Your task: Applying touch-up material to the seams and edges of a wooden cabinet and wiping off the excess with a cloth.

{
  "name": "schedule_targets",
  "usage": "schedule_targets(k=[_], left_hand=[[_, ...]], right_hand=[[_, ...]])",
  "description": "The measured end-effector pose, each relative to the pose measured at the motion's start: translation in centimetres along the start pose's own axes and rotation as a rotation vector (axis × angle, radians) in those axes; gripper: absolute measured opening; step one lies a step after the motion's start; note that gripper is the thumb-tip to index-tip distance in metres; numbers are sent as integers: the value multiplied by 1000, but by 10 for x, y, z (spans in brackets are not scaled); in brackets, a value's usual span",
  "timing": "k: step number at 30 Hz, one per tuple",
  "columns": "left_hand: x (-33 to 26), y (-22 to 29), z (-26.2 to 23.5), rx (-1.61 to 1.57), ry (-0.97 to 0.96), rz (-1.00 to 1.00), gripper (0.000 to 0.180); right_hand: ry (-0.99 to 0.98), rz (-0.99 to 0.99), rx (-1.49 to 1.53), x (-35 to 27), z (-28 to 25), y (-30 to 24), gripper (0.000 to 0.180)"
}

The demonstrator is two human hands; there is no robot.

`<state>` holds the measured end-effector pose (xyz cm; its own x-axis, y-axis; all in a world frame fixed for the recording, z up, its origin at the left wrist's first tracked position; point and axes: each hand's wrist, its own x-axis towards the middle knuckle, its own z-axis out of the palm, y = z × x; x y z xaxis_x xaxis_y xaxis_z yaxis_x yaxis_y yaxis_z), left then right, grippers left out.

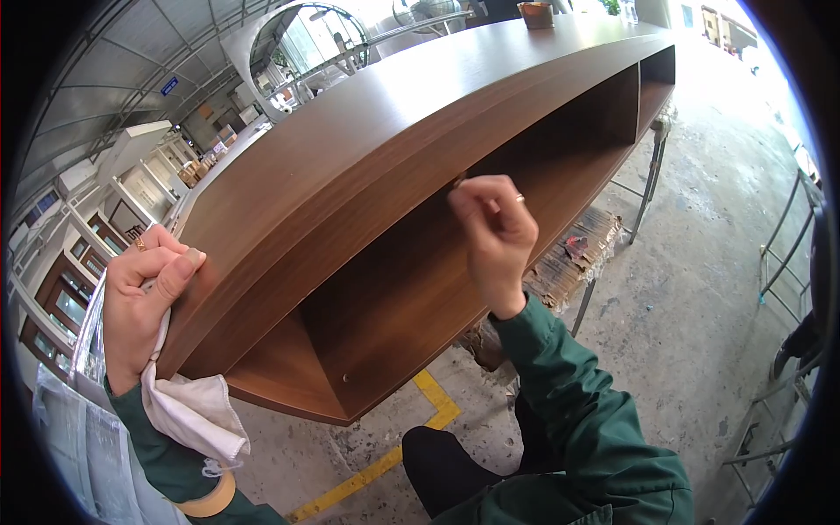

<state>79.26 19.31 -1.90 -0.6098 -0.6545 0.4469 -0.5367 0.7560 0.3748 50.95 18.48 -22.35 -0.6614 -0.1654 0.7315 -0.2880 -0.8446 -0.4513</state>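
A long brown wood-grain cabinet (350, 149) with open compartments lies across in front of me. At its near left end my left hand (144, 289) is closed, thumb against the fingertips, beside the top's edge. A white cloth (203, 411) comes out of this hand and hangs down over the wrist. Around my left forearm sits a roll of tan tape (210, 497). My right hand (497, 223) is pinched in front of the long compartment, near the front edge. A tiny dark bit shows at its fingertips, too small and blurred to name.
On the far end of the cabinet top stands a small brown-stained pot (536, 15). Below are a metal stand (647, 184) and a cardboard-padded support (573, 254). Plastic-wrapped panels (79, 437) are at left, metal racks (787, 254) at right. Another person's shoe (779, 360) shows at the right rim.
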Motion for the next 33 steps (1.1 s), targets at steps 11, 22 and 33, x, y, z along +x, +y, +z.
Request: schedule_targets(k=[11,22,33], left_hand=[[0,-1,-3,-28,-11,-6,18],[0,-1,-2,-14,-16,-12,18],[1,-2,2,-44,7,-21,26]], right_hand=[[-174,-70,-92,-18,12,-5,13],[58,95,128,-9,13,4,12],[36,38,4,-26,26,-9,15]])
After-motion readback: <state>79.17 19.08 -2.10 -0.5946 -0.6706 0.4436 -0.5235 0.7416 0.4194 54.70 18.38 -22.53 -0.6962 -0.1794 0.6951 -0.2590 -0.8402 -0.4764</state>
